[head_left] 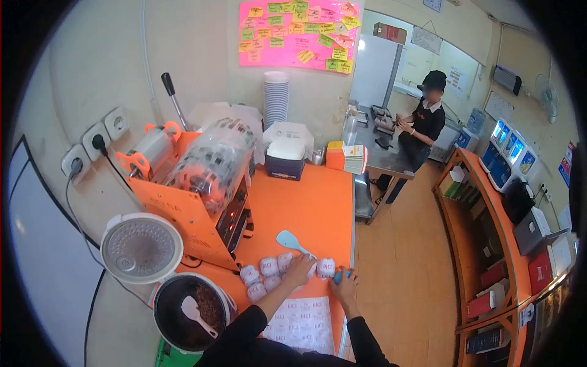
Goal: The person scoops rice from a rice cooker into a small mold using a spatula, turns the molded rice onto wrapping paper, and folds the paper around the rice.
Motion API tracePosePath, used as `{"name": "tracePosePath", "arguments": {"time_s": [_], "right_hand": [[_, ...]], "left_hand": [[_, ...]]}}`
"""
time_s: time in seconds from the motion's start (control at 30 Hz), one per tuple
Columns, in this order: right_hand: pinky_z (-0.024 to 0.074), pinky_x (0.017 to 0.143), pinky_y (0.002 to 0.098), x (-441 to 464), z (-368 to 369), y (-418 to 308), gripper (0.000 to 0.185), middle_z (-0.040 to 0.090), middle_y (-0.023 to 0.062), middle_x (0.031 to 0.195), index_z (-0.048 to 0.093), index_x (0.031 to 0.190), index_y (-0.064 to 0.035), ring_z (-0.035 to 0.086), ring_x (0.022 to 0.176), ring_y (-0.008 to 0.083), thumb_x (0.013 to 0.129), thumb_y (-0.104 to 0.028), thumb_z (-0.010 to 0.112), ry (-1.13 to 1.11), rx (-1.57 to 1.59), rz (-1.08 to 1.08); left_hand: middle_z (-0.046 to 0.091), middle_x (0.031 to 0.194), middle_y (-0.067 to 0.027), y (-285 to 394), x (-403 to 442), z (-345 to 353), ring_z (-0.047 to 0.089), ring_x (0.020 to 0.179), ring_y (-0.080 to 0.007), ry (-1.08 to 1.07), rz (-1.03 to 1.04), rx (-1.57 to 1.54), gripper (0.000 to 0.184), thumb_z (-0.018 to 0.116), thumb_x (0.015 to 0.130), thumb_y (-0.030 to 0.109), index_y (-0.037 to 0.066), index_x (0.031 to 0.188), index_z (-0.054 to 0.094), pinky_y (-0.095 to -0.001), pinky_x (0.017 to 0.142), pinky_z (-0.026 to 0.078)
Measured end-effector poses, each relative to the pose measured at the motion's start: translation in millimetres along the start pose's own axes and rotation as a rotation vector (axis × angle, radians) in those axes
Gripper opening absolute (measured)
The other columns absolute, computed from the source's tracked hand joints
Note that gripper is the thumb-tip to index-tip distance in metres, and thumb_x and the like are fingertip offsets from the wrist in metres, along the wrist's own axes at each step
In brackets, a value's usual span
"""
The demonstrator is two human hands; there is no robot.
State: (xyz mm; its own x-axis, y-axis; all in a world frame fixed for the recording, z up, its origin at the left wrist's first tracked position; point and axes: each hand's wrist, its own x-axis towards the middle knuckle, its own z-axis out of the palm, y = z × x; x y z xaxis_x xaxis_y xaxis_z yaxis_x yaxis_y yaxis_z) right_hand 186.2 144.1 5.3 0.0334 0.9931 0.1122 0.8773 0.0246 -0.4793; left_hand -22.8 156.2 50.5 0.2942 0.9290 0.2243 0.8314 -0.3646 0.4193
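Observation:
Several white balls wrapped in printed paper [269, 265] stand in rows on the orange counter. My left hand [298, 270] reaches over the row, its fingers curled on a partly hidden wrapped ball [312, 269]. Another wrapped ball [326, 267] sits between my hands. At the counter's right edge, my right hand [347, 285] is closed around a small blue object [338, 276], its kind mostly hidden by the fingers. A light blue rice paddle [290, 240] lies just behind the balls. Printed wrapping paper [298, 321] is spread flat in front of me.
An open rice cooker [160, 312] with dark brown food and a white paddle [194, 312] stands at left. Behind it is an orange cup-sealing machine [183, 220]. Stacked white cups [276, 101] stand near the wall. A co-worker [428, 116] stands at a steel table [388, 156].

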Motion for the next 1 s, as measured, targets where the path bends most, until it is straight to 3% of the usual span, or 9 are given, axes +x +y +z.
{"name": "tracePosePath", "arguments": {"time_s": [0.03, 0.13, 0.37, 0.43, 0.57, 0.77, 0.83, 0.87, 1.0], "right_hand": [[0.0340, 0.099, 0.0597, 0, -1, -1, 0.080, 0.036, 0.0250, 0.139, 0.042, 0.139, -0.0291, 0.039, 0.122, 0.0471, 0.069, -0.037, 0.078, -0.013, 0.044, 0.045], [0.0334, 0.099, 0.0582, 5, -6, 1, 0.081, 0.039, 0.0252, 0.135, 0.042, 0.139, -0.0273, 0.041, 0.119, 0.0464, 0.068, -0.038, 0.079, -0.049, -0.032, -0.063], [0.0295, 0.101, 0.0579, 30, 8, 15, 0.092, 0.047, 0.0220, 0.128, 0.038, 0.143, -0.0261, 0.043, 0.119, 0.0425, 0.063, -0.046, 0.080, -0.185, 0.081, -0.069], [0.0279, 0.101, 0.0586, 27, 1, -1, 0.095, 0.052, 0.0214, 0.123, 0.038, 0.143, -0.0245, 0.045, 0.118, 0.0391, 0.062, -0.049, 0.080, -0.028, -0.184, -0.254], [0.0263, 0.101, 0.0585, 34, -13, -31, 0.092, 0.054, 0.0226, 0.118, 0.041, 0.141, -0.0226, 0.046, 0.119, 0.0378, 0.061, -0.050, 0.080, -0.138, -0.113, -0.360], [0.0385, 0.095, 0.0550, 36, 15, -33, 0.082, 0.054, 0.0239, 0.117, 0.047, 0.131, -0.0202, 0.055, 0.109, 0.0402, 0.060, -0.041, 0.081, -0.293, -0.119, -0.302], [0.0464, 0.090, 0.0525, 23, 12, -43, 0.081, 0.053, 0.0250, 0.118, 0.045, 0.131, -0.0171, 0.057, 0.103, 0.0434, 0.060, -0.029, 0.082, -0.380, -0.047, -0.342], [0.0486, 0.080, 0.0515, 13, 10, -46, 0.070, 0.052, 0.0224, 0.113, 0.046, 0.128, -0.0143, 0.058, 0.097, 0.0414, 0.065, -0.015, 0.075, -0.295, 0.060, -0.412], [0.0502, 0.083, 0.0474, -9, 6, -61, 0.065, 0.050, 0.0215, 0.117, 0.045, 0.127, -0.0095, 0.057, 0.103, 0.0416, 0.069, -0.015, 0.075, -0.179, 0.276, -0.382]], "left_hand": [[0.049, 0.124, -0.0125, -7, 1, 2, 0.048, 0.118, -0.0330, -0.115, 0.031, 0.016, 0.061, 0.071, 0.070, 0.010, 0.013, 0.128, 0.051, -0.0492, 0.096, 0.039], [0.052, 0.123, -0.0111, -13, 1, 7, 0.045, 0.123, -0.0320, -0.103, 0.107, 0.133, 0.072, 0.077, 0.065, 0.015, 0.015, 0.131, 0.048, -0.0545, 0.100, 0.034], [0.049, 0.123, -0.0196, -17, 16, 21, 0.041, 0.127, -0.0361, 0.060, -0.035, 0.259, 0.075, 0.080, 0.064, 0.028, 0.014, 0.131, 0.048, -0.0563, 0.111, 0.022], [0.049, 0.123, -0.0199, -16, 17, 20, 0.039, 0.129, -0.0363, -0.029, -0.126, 0.315, 0.075, 0.081, 0.065, 0.030, 0.014, 0.131, 0.049, -0.0568, 0.112, 0.020], [0.049, 0.122, -0.0182, -17, 18, 25, 0.039, 0.128, -0.0353, -0.010, -0.170, 0.269, 0.075, 0.081, 0.066, 0.032, 0.015, 0.131, 0.049, -0.0577, 0.111, 0.021], [0.049, 0.119, -0.0144, -29, 15, 23, 0.043, 0.121, -0.0331, 0.025, -0.136, 0.244, 0.078, 0.082, 0.065, 0.035, 0.019, 0.133, 0.047, -0.0601, 0.108, 0.023], [0.049, 0.119, -0.0146, -35, 19, 19, 0.045, 0.119, -0.0337, 0.034, -0.067, 0.253, 0.081, 0.083, 0.063, 0.037, 0.020, 0.133, 0.047, -0.0600, 0.107, 0.025], [0.049, 0.119, -0.0146, -35, 21, 17, 0.045, 0.119, -0.0337, 0.032, -0.062, 0.250, 0.081, 0.083, 0.063, 0.037, 0.020, 0.133, 0.047, -0.0600, 0.107, 0.025], [0.050, 0.119, -0.0146, -36, 27, -4, 0.049, 0.115, -0.0344, -0.129, -0.171, 0.149, 0.077, 0.082, 0.063, 0.032, 0.018, 0.131, 0.050, -0.0589, 0.105, 0.028]]}}
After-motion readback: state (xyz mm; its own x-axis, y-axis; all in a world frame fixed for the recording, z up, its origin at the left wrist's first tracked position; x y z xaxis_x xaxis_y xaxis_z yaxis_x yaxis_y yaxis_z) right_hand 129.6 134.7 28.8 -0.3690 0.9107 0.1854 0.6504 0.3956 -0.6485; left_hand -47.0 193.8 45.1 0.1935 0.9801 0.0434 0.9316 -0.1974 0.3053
